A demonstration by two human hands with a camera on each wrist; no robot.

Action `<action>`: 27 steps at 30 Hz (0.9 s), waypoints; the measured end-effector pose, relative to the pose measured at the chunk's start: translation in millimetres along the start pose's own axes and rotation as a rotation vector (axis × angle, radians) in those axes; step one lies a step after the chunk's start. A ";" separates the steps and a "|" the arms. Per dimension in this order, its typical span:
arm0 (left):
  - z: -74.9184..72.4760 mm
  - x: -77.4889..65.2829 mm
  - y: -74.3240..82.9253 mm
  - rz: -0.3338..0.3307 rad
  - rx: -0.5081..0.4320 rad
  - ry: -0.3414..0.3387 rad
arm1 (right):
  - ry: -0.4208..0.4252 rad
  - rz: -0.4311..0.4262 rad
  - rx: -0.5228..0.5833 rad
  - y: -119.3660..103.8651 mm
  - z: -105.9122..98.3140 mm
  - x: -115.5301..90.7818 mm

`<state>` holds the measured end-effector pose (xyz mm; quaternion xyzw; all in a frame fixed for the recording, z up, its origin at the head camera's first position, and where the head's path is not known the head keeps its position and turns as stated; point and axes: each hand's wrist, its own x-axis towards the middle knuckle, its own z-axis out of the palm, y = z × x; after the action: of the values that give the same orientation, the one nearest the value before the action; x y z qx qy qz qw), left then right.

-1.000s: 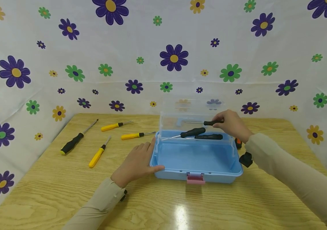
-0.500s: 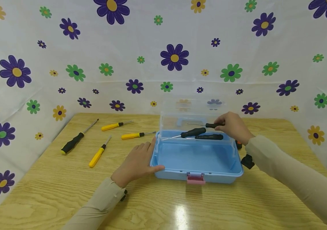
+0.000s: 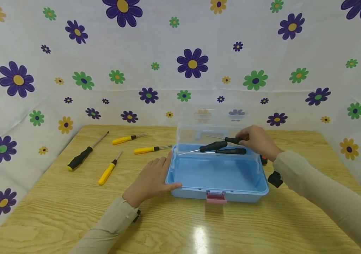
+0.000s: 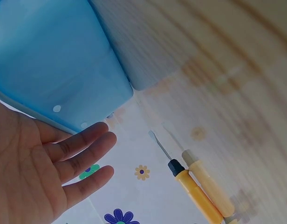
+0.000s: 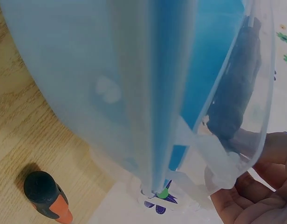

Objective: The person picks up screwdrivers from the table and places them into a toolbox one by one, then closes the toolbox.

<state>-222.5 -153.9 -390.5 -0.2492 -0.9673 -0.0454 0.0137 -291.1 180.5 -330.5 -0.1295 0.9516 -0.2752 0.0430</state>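
The slim black-handled screwdriver with a thin metal shank (image 3: pixel 232 140) hangs at the back of the light-blue plastic toolbox (image 3: pixel 244 197), over its right half, tip pointing left, and the likeliest mishap is that it rolls or slides once released, since it would come down on two thicker black-handled screwdrivers (image 3: pixel 213 146) (image 3: pixel 231 151) lying crossed in the clear plastic part (image 3: pixel 187 134) along the toolbox's rear; whether that is a lid or a tray, I cannot tell. A knock against this clear piece could also tip it, or shift the toolbox on the wood-grain desk (image 3: pixel 155 233) if the bracing at its left end eased off. A black-and-orange handle (image 3: pixel 264 159) just beside the toolbox's right end might be nudged by a low forearm. The right hand (image 3: pixel 258 141) has its fingers closed narrowly about the butt of the slim handle, in what looks like a pinch; whether the handle touches the pair beneath is unclear. The left hand (image 3: pixel 150 180) lies against the toolbox's left end, fingers extended along the wall and thumb spread wide over the front corner, gripping nothing.
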 end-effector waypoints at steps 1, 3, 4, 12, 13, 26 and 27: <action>-0.1 0.0 0.2 0.000 0.000 -0.002 | -0.002 -0.002 0.003 0.4 0.7 0.4; -0.3 0.0 0.4 -0.001 0.002 -0.007 | -0.004 -0.009 0.006 0.7 2.1 1.0; -0.2 0.1 0.5 -0.001 0.001 -0.008 | -0.004 -0.012 0.003 0.8 2.7 1.3; -0.6 0.6 1.0 -0.006 -0.003 -0.007 | -0.010 -0.030 -0.041 -0.7 4.6 3.0; -0.8 0.4 1.0 -0.005 -0.004 -0.006 | -0.011 -0.030 -0.047 -0.8 4.8 3.0; 1.9 0.3 -0.1 0.001 0.007 0.009 | 0.023 -0.049 -0.029 4.6 2.8 -1.2; 2.2 0.3 -0.4 0.001 0.008 0.011 | 0.029 -0.051 -0.023 5.6 2.5 -1.6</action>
<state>-223.0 -153.9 -392.8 -0.2492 -0.9673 -0.0428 0.0198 -290.3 184.2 -335.6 -0.1501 0.9517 -0.2671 0.0205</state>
